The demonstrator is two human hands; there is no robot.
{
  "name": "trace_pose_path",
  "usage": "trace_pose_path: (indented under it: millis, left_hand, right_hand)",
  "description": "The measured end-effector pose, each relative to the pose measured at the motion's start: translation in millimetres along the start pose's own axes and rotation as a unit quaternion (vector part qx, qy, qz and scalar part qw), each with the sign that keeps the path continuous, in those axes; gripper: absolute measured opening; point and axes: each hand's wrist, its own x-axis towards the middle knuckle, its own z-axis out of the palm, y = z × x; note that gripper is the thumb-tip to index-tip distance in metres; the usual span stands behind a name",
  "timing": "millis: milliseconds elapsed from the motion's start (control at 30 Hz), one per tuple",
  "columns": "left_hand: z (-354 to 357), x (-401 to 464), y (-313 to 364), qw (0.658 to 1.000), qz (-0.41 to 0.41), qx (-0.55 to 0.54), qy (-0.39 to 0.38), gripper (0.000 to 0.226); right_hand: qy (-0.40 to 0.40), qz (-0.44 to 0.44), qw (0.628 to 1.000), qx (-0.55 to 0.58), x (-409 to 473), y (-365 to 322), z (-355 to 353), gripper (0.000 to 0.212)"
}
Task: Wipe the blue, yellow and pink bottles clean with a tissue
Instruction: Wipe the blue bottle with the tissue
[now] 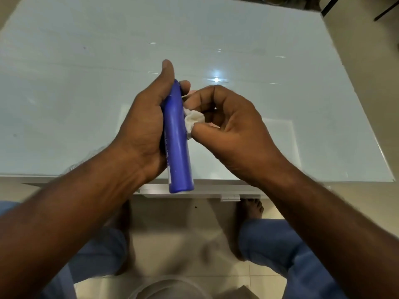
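A long blue bottle [177,143] is held over the near edge of the table, its base pointing toward me. My left hand [142,126] wraps around its upper half, thumb up along its far end. A small crumpled white tissue [192,120] is pressed against the bottle's right side. My right hand [228,128] pinches that tissue between thumb and fingers. The yellow and pink bottles are not in view.
A pale glass table top [237,50] fills the upper view, its near edge [302,181] just under my wrists. Below are tiled floor, my knees in blue trousers, bare feet, and a round pale container [170,290] at the bottom edge.
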Motion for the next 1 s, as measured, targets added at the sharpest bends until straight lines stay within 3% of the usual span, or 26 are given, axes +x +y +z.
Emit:
trace_pose_path:
  millis: [133,267,400,500,667,800,867,1000]
  left_hand:
    - [-2.9,4.6,4.8,0.998,-0.024,-0.052,-0.023,0.044]
    - [-4.5,5.2,1.3,0.999,-0.017,-0.031,-0.017,0.045]
    - [-7.2,8.0,6.9,0.992,-0.034,-0.115,-0.026,0.042]
    - [-12.2,12.2,10.0,0.985,-0.035,-0.168,-0.001,0.041]
    - [-18.3,15.8,7.2,0.983,-0.052,-0.174,-0.002,0.042]
    - [-23.6,19.1,12.1,0.975,-0.055,-0.216,0.011,0.040]
    - [-25.0,19.4,10.7,0.975,-0.064,-0.212,0.011,0.038]
    - [-29.6,24.8,6.0,0.971,-0.078,-0.223,0.038,0.035]
  right_hand:
    - [0.000,-0.025,1.000,-0.010,0.3,-0.7,0.4,0.009]
    - [0.027,-0.020,0.999,0.014,4.1,-0.7,-2.1,0.011]
    - [-0.034,0.005,0.997,0.069,-1.1,-7.1,-0.7,0.010]
    - [-0.037,-0.001,0.998,0.042,-2.7,-10.8,2.7,0.015]
    - [-0.097,0.035,0.993,0.062,-6.6,-13.6,5.2,0.053]
    - [-0.157,-0.015,0.987,-0.011,-12.5,-13.1,3.1,0.090]
    - [-0.133,-0.040,0.990,-0.034,-13.8,-11.9,5.7,0.087]
    - [-0.060,-0.079,0.994,-0.038,-12.2,-11.1,5.1,0.054]
